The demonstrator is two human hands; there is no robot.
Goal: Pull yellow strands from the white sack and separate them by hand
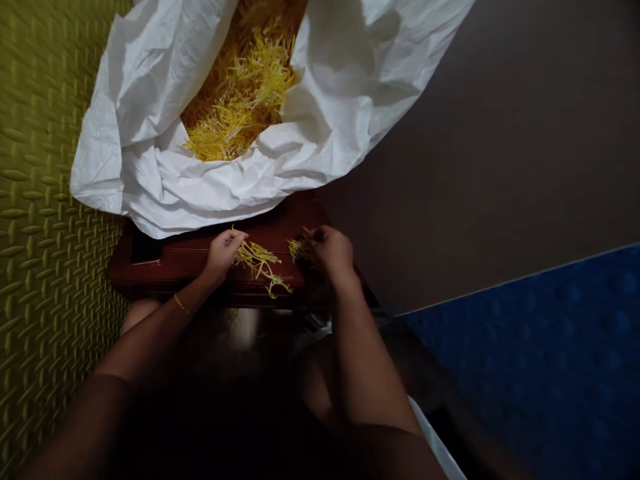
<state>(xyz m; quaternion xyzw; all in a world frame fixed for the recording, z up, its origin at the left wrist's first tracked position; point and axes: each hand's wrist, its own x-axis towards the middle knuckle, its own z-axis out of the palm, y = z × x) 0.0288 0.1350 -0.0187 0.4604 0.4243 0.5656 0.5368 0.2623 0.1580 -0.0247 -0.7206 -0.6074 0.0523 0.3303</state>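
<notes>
Well, from the head camera, looking steeply down, a small dark-red wooden table [165, 263] sits near the middle of the view, and everything else is placed from it; the left hand [223, 252] rests on the table's top toward its left half, fingers curled closed around one end of a loose bunch of yellow strands [260, 263], which fans out across the tabletop toward the table's near edge; a thin gold bracelet [181, 305] circles the left wrist, just off the table's near edge; the right hand [333, 253] lies over the table's right end, its fingertips pinched on a small tuft [297, 249] of the same yellow strands; the two hands are apart, with the bunch lying between them; the tuft and the bunch come close, but whether they touch cannot be told; beyond the table's far edge, and drooping onto it, stands a big white sack [310, 133], crumpled and open at the mouth; inside it lies a heap of yellow strands [240, 100], pale yellow on top and more orange deeper in the shade; to the left of the table spreads a green foam mat [40, 220] with a raised diamond-plate pattern; to the right of the table and behind the sack is a plain brown floor [500, 147]; to the table's right on the near side, a blue mat [550, 353] with round bumps meets the brown floor along a pale straight edge; nearer than the table, the person's forearms and knees are in deep shadow, and little there can be made out.
</notes>
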